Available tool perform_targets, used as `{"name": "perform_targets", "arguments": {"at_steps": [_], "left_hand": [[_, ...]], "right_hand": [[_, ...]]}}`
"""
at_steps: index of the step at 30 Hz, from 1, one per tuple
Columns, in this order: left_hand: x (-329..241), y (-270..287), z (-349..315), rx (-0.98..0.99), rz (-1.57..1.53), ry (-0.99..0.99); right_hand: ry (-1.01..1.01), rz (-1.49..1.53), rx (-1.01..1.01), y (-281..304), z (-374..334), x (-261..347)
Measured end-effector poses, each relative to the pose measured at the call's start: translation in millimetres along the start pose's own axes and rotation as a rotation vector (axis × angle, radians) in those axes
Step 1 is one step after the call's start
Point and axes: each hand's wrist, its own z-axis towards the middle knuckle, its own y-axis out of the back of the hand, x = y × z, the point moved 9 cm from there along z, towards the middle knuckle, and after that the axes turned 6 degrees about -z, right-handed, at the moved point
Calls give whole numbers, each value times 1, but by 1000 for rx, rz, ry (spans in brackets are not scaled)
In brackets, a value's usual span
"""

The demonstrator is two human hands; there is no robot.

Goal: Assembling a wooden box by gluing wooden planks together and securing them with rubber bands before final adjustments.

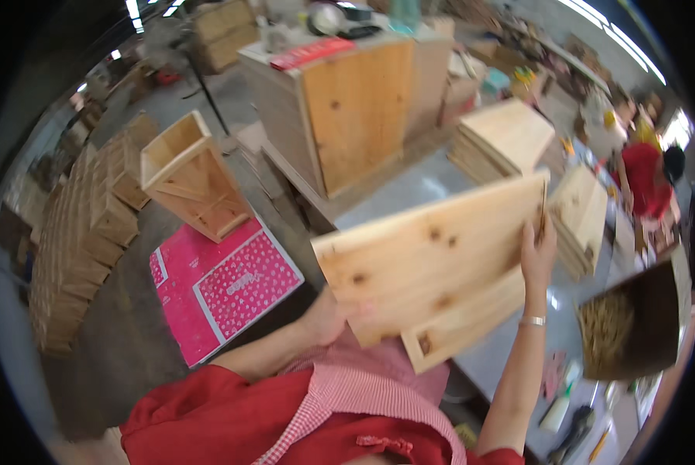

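A pale pine panel [432, 240] with dark knots is tilted up in front of me, its sides tapering. My right hand [539, 248] is closed around its right edge near the upper corner. At the lower left edge, my left hand [328, 318] grips the panel, its fingertips hidden behind the wood. A second pine piece [463, 322] shows below the panel, over the edge of the grey worktable [479, 372]; whether the two are joined I cannot tell.
A tapered wooden box [196, 178] stands on a pink carton [243, 298] at left. Stacked boards [502, 136] and more boards [580, 217] lie on the table. An open cardboard box [634, 318], a glue bottle [557, 411] and a large wooden cabinet [359, 108] are nearby. Someone in red [646, 182] works at far right.
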Motion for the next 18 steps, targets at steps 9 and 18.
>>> {"name": "perform_targets", "arguments": {"at_steps": [9,18], "left_hand": [[-42,-117,5,574,1040,-836],[27,-133,12,776,1473,-1025]], "right_hand": [[-379,-26,-343,99,-135,-56],[-577,-180,-366,157,-252,-101]]}}
